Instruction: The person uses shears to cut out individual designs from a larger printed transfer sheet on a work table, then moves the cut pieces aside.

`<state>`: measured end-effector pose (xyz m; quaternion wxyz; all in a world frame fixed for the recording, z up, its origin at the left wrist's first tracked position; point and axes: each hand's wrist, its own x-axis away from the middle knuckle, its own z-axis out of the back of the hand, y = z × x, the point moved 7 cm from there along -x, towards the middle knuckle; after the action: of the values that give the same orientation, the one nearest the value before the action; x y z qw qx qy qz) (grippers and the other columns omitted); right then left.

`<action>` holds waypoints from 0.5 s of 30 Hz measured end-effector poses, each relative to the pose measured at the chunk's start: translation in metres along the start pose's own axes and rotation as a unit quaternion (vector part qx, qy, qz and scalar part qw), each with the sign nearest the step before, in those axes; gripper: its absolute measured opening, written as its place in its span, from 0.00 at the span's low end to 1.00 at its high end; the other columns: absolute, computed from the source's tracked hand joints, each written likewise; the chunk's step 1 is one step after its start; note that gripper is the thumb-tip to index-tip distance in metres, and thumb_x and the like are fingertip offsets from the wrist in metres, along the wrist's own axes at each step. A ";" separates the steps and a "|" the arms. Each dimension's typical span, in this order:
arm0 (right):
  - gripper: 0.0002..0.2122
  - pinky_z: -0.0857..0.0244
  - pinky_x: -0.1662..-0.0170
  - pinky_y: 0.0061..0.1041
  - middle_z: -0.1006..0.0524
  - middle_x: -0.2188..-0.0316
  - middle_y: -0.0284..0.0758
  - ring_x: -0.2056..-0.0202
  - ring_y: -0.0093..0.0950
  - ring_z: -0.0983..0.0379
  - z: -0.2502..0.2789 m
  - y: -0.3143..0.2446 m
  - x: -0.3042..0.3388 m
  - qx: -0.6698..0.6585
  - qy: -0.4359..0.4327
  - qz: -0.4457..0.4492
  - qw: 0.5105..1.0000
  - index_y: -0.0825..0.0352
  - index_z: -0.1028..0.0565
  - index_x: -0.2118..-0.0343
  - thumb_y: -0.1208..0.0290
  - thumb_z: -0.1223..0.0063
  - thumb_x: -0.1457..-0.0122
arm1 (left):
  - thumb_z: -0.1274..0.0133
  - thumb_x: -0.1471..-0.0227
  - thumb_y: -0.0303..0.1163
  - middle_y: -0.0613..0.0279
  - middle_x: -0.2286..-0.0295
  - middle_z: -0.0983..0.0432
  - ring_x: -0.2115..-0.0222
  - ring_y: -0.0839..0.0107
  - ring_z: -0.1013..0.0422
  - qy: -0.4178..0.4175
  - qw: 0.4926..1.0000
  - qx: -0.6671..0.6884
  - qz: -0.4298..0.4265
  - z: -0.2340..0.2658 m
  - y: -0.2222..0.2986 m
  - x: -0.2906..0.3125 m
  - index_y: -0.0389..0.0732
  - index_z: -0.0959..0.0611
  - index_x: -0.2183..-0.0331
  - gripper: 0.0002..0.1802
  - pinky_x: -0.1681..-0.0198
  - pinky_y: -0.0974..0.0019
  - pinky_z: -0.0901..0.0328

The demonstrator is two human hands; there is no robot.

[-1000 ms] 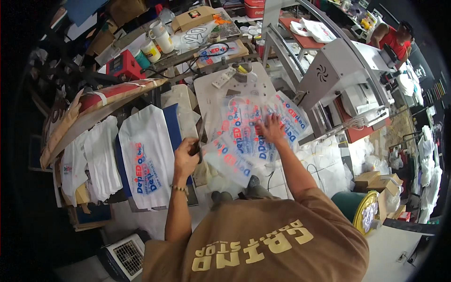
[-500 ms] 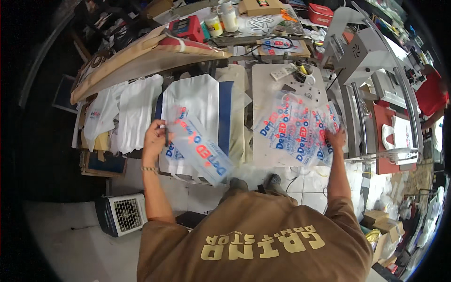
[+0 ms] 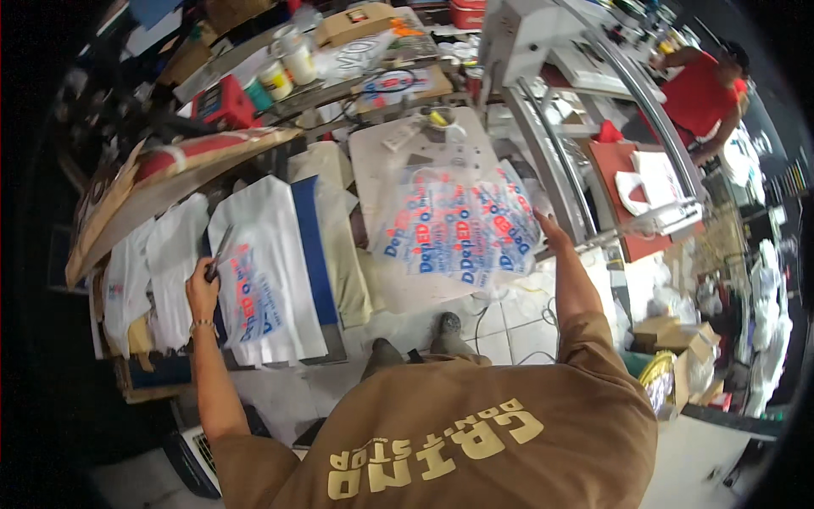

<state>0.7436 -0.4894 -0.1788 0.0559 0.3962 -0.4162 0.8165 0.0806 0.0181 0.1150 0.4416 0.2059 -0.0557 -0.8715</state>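
Note:
My left hand [image 3: 202, 293] is closed on a pair of dark-handled scissors [image 3: 217, 258], blades pointing up and away. It is over the left edge of a white bag [image 3: 280, 242] lying flat on a blue board [image 3: 315, 254]. On the bag's near part rests a clear film printed in blue and red [image 3: 246, 307]. My right hand [image 3: 553, 231] is at the right edge of several overlapping printed films [image 3: 462, 231], fingers stretched out; whether it touches them I cannot tell. Those films lie on a pale board [image 3: 394, 293].
More white bags [image 3: 174, 263] lie to the left, below a tilted padded board [image 3: 182, 174]. A grey press frame [image 3: 551, 153] stands at the right. Behind are a red box [image 3: 225, 103], jars [image 3: 297, 59] and cables. A person in red [image 3: 699, 97] is at the far right.
The printed film that hung by my left hand now lies on the white bag. My left hand has moved left and down with the scissors. My view has shifted to the right.

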 end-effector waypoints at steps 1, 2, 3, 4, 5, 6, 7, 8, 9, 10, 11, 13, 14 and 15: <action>0.55 0.39 0.46 0.50 0.41 0.37 0.47 0.44 0.43 0.35 0.020 0.013 -0.017 -0.031 -0.014 0.001 0.999 0.62 0.55 0.32 0.30 0.46 0.55 | 0.47 0.55 0.19 0.51 0.70 0.20 0.70 0.50 0.24 0.032 0.999 -0.019 -0.020 0.003 0.016 -0.002 0.40 0.22 0.58 0.19 0.67 0.61 0.32; 0.51 0.35 0.51 0.47 0.38 0.41 0.47 0.48 0.42 0.32 0.028 0.028 -0.031 -0.129 -0.079 -0.020 0.988 0.63 0.52 0.33 0.37 0.42 0.53 | 0.47 0.55 0.19 0.51 0.70 0.20 0.70 0.50 0.24 0.027 0.999 -0.005 -0.035 -0.002 0.031 -0.006 0.40 0.22 0.58 0.19 0.67 0.61 0.32; 0.47 0.32 0.56 0.45 0.34 0.44 0.46 0.53 0.40 0.28 0.031 0.038 -0.041 -0.224 -0.145 -0.035 0.963 0.63 0.49 0.35 0.43 0.37 0.52 | 0.45 0.55 0.20 0.51 0.68 0.19 0.67 0.56 0.23 0.091 0.992 -0.065 -0.056 0.002 0.047 -0.007 0.39 0.23 0.56 0.19 0.64 0.62 0.31; 0.47 0.32 0.56 0.45 0.34 0.44 0.46 0.53 0.40 0.28 0.046 0.049 -0.053 -0.233 -0.126 -0.033 0.964 0.63 0.49 0.35 0.43 0.37 0.52 | 0.44 0.54 0.20 0.52 0.67 0.19 0.64 0.62 0.22 0.157 0.977 -0.119 -0.077 0.003 0.065 -0.008 0.38 0.23 0.55 0.20 0.60 0.62 0.30; 0.39 0.29 0.60 0.39 0.29 0.52 0.44 0.59 0.37 0.25 0.074 0.059 -0.064 -0.278 -0.018 0.017 0.960 0.63 0.44 0.39 0.54 0.36 0.49 | 0.44 0.54 0.20 0.52 0.67 0.19 0.64 0.62 0.22 0.154 0.979 -0.100 -0.092 -0.007 0.084 -0.012 0.38 0.23 0.55 0.20 0.60 0.62 0.30; 0.31 0.27 0.63 0.33 0.23 0.59 0.42 0.64 0.34 0.22 0.083 0.057 -0.062 -0.311 0.073 0.064 0.945 0.63 0.39 0.43 0.64 0.36 0.47 | 0.43 0.53 0.21 0.51 0.67 0.19 0.64 0.61 0.22 0.140 0.990 0.000 -0.023 -0.007 0.084 -0.006 0.38 0.23 0.54 0.20 0.62 0.61 0.30; 0.31 0.27 0.63 0.33 0.23 0.59 0.42 0.64 0.34 0.22 0.083 0.060 -0.057 -0.313 0.081 0.062 0.944 0.63 0.39 0.43 0.64 0.36 0.47 | 0.43 0.52 0.22 0.49 0.67 0.20 0.64 0.61 0.22 0.121 0.986 0.102 0.046 -0.014 0.084 0.000 0.38 0.24 0.54 0.21 0.63 0.60 0.30; 0.29 0.28 0.65 0.30 0.23 0.60 0.42 0.65 0.32 0.23 0.071 0.040 -0.038 -0.322 0.142 0.117 0.929 0.65 0.37 0.46 0.71 0.36 0.50 | 0.47 0.51 0.22 0.53 0.70 0.19 0.73 0.70 0.24 0.124 0.988 0.090 0.013 -0.009 0.091 0.014 0.37 0.23 0.54 0.19 0.70 0.65 0.33; 0.27 0.28 0.68 0.27 0.23 0.61 0.42 0.67 0.30 0.23 0.066 0.018 -0.013 -0.327 0.205 0.174 0.906 0.66 0.35 0.49 0.79 0.36 0.52 | 0.47 0.51 0.22 0.53 0.70 0.19 0.73 0.70 0.24 0.123 0.989 0.086 0.018 -0.010 0.098 0.028 0.37 0.23 0.54 0.19 0.70 0.65 0.33; 0.20 0.28 0.68 0.29 0.23 0.65 0.37 0.67 0.28 0.24 0.055 0.003 0.008 -0.335 0.170 0.193 0.906 0.66 0.31 0.55 0.78 0.37 0.50 | 0.47 0.51 0.20 0.56 0.72 0.20 0.75 0.74 0.26 0.047 0.986 0.154 0.037 -0.024 0.111 0.040 0.37 0.23 0.56 0.17 0.71 0.68 0.33; 0.20 0.28 0.68 0.29 0.23 0.65 0.37 0.67 0.28 0.24 0.048 -0.009 0.034 -0.333 0.168 0.192 0.908 0.66 0.31 0.55 0.78 0.37 0.50 | 0.48 0.50 0.19 0.59 0.73 0.20 0.76 0.78 0.27 -0.026 0.974 0.219 0.057 -0.038 0.129 0.054 0.36 0.22 0.57 0.16 0.73 0.71 0.33; 0.17 0.29 0.67 0.29 0.23 0.66 0.33 0.67 0.28 0.24 0.029 -0.020 0.081 -0.375 0.093 0.174 0.906 0.65 0.29 0.57 0.76 0.37 0.50 | 0.47 0.50 0.17 0.62 0.76 0.22 0.78 0.79 0.28 -0.169 0.882 0.423 0.117 -0.090 0.177 0.082 0.36 0.24 0.58 0.15 0.75 0.74 0.34; 0.20 0.33 0.70 0.28 0.22 0.70 0.32 0.72 0.24 0.27 0.023 -0.007 0.090 -0.393 0.077 0.154 0.903 0.65 0.28 0.56 0.73 0.33 0.53 | 0.43 0.50 0.19 0.62 0.76 0.23 0.79 0.78 0.29 -0.231 0.861 0.442 0.102 -0.110 0.224 0.091 0.37 0.26 0.56 0.18 0.77 0.74 0.35; 0.14 0.33 0.69 0.29 0.22 0.72 0.31 0.71 0.24 0.27 0.011 0.005 0.101 -0.405 0.064 0.126 0.903 0.64 0.25 0.62 0.68 0.34 0.49 | 0.39 0.51 0.22 0.61 0.74 0.22 0.76 0.77 0.28 -0.299 0.842 0.436 0.106 -0.127 0.260 0.102 0.37 0.29 0.53 0.23 0.75 0.73 0.33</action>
<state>0.6793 -0.5247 -0.1083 0.1350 0.2308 -0.7532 0.6010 0.2728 -0.2095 0.0408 0.3578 0.0997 -0.5806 -0.7246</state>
